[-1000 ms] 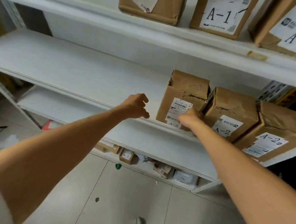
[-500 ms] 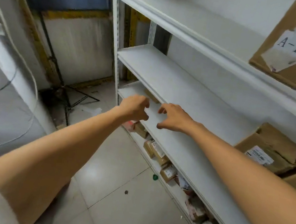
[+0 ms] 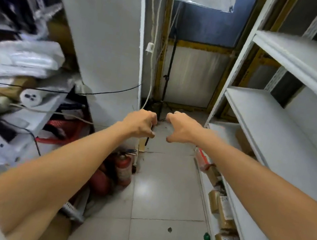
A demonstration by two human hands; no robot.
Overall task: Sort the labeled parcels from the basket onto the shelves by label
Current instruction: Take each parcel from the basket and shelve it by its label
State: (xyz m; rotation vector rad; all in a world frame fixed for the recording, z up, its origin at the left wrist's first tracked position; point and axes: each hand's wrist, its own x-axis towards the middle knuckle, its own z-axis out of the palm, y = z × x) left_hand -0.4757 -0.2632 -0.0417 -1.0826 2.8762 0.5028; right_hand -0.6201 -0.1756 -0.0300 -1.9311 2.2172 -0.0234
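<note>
Along the right wall, white shelves (image 3: 273,121) are seen, upper boards bare; brown parcels (image 3: 225,213) are lodged on the lowest board near the floor (image 3: 162,193). A red extinguisher (image 3: 124,168) is stood left. Left hand (image 3: 140,124) and right hand (image 3: 181,129) are held out, each grip loosely curled, nothing held.

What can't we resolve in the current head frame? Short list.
- Basket: not in the head view at all; past the frame edges.
- Labels on the brown parcels on the bottom shelf: too small and blurred to read.
- Left-side clutter: motion-blurred, items not identifiable.
- Upper shelves: cut off by the right edge, so whether parcels sit farther along is hidden.
- Left hand and right hand: curled, seemingly empty; palms face away.
</note>
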